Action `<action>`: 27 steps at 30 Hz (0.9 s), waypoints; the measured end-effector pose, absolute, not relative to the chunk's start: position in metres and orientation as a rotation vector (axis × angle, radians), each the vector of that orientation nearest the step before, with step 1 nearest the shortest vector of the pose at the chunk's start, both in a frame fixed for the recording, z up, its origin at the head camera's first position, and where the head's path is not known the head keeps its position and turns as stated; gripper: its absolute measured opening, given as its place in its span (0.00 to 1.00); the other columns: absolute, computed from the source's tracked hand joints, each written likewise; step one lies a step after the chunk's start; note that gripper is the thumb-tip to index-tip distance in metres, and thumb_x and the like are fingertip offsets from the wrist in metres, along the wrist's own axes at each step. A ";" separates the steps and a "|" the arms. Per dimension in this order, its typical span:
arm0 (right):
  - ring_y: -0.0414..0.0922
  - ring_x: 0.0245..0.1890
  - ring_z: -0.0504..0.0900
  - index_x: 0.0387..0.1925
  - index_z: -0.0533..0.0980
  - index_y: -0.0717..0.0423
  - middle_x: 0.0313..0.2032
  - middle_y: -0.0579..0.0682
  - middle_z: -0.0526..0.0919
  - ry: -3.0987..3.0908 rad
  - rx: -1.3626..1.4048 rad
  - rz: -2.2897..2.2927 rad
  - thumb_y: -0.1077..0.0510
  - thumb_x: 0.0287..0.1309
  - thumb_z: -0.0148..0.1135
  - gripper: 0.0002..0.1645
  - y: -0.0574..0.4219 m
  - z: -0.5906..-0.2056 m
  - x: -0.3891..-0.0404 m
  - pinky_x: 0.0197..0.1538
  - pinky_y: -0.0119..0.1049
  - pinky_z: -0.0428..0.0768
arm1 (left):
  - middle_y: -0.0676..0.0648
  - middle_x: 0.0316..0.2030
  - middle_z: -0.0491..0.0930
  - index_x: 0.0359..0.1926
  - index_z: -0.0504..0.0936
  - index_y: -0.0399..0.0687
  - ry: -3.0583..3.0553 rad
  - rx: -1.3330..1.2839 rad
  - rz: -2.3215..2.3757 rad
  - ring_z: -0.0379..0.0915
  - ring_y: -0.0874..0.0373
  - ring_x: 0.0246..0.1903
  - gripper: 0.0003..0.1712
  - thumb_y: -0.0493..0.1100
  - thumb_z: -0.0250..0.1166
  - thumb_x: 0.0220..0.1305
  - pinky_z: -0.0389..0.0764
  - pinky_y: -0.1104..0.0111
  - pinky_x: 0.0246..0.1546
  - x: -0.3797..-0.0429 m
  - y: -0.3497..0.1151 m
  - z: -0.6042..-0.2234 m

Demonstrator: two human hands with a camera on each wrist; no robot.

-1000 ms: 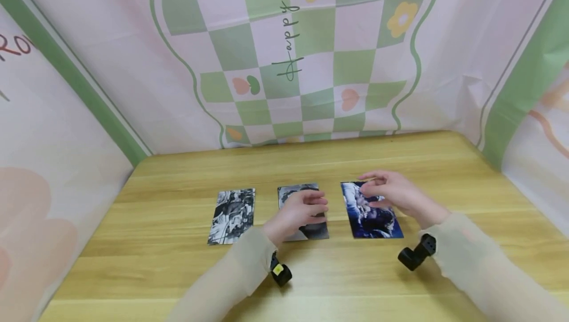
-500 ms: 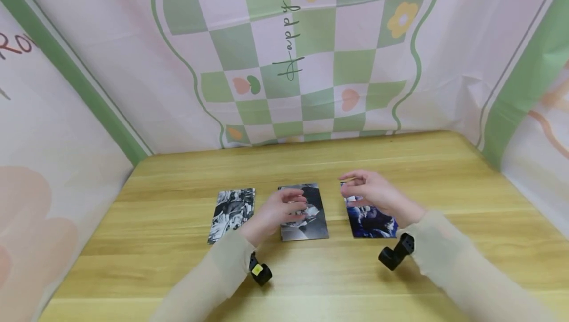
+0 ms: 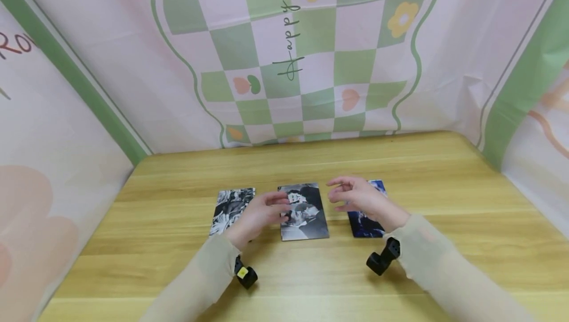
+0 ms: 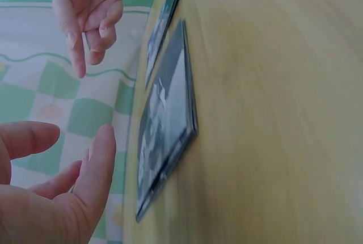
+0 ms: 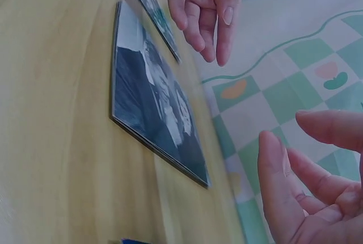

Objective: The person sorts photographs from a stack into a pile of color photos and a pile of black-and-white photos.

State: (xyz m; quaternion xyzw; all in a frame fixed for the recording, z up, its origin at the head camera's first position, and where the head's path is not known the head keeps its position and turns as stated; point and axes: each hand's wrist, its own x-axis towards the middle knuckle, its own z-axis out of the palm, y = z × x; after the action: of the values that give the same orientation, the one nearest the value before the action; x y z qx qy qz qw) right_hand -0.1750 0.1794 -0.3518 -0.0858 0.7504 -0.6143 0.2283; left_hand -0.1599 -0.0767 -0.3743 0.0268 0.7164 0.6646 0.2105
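Note:
Three stacks of picture cards lie in a row on the wooden table. The middle stack has a black-and-white picture of a person, and its edge shows layers in the left wrist view. My left hand hovers between it and the left black-and-white stack, partly covering the left one. Over the blue-and-dark right stack is my right hand, hiding part of it. Both hands hold nothing; fingers and thumb stand apart, loosely bent, in the wrist views.
The wooden table reaches back to a hanging cloth with green checks and flowers. Cloth panels also stand at the left and right sides. A black wrist camera sits on the left wrist, another camera on the right.
Both hands have moved left, the left from the middle stack toward the left stack, uncovering the middle picture. The right hand has shifted toward the middle stack. The stacks stay in place.

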 end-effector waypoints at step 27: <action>0.49 0.50 0.77 0.63 0.59 0.73 0.58 0.71 0.67 2.032 -0.134 -1.698 0.64 0.64 0.54 0.29 0.165 -0.383 -0.178 0.55 0.44 0.81 | 0.30 0.58 0.69 0.64 0.61 0.27 2.026 -0.026 1.848 0.71 0.40 0.55 0.25 0.30 0.52 0.68 0.81 0.59 0.52 -0.159 -0.089 -0.389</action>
State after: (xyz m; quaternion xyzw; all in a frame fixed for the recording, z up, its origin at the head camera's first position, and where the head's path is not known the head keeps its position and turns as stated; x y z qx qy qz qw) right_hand -0.1784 0.1650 -0.3831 -0.0491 0.7434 -0.6214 0.2427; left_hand -0.1587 -0.0887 -0.3894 -0.0093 0.7241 0.6605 0.1985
